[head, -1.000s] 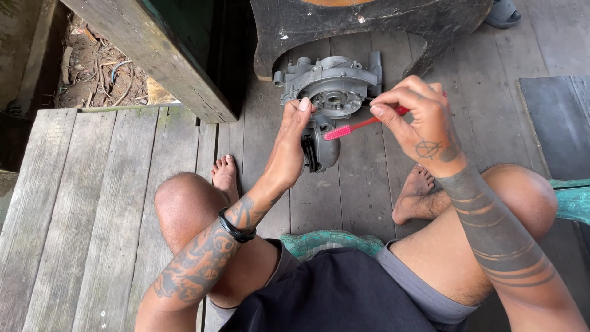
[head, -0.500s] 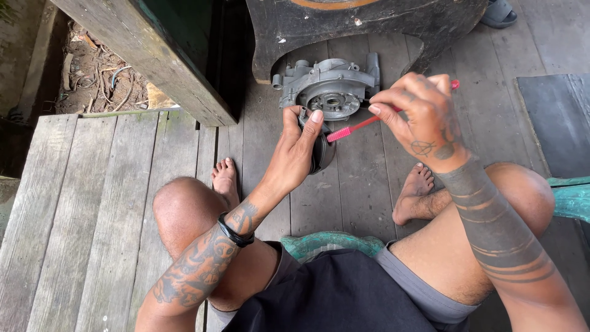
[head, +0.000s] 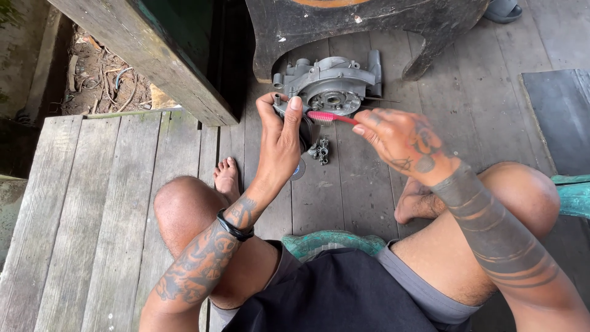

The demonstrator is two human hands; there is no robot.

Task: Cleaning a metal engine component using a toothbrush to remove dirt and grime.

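On plank floor: left hand [head: 279,138] grips dark part [head: 305,132]; right hand [head: 402,142] pinches red brush [head: 329,117]; engine casing [head: 332,86] behind.

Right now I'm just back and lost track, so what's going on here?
A person sits on a wooden deck. The left hand grips a dark part against a grey engine casing lying on the boards. The right hand holds a red toothbrush, bristles at the casing. A small metal piece lies beside.
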